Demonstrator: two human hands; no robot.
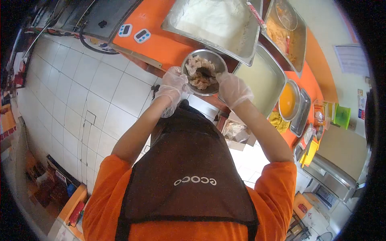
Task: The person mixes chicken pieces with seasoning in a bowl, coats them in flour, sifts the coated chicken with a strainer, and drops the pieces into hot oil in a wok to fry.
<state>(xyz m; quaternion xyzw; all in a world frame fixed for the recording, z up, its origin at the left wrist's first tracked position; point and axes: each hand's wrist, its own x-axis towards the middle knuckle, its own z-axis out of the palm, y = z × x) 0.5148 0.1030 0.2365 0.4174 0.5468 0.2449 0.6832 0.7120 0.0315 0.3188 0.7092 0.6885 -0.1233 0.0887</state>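
A round metal bowl point(222, 60) with pale pieces of raw-looking meat point(200, 63) inside is at the orange counter's near edge. My left hand point(173, 86), in a clear plastic glove, is closed on the bowl's left rim. At the opposite rim is my right hand point(234, 89), also gloved, with its fingers closed over the edge; the fingertips are partly hidden. Just beyond the bowl stands a large metal tray point(252, 52) of white powder point(213, 20). A tray of pale liquid point(261, 78) lies to the right of my right hand.
Two timers point(142, 36) lie on the orange counter point(169, 44) at the left. To the right are a deep tray of orange crumbs point(277, 34), a bowl of orange liquid point(287, 100), a yellow cloth point(278, 122) and a narrow metal tray point(302, 112). A box point(236, 130) sits below.
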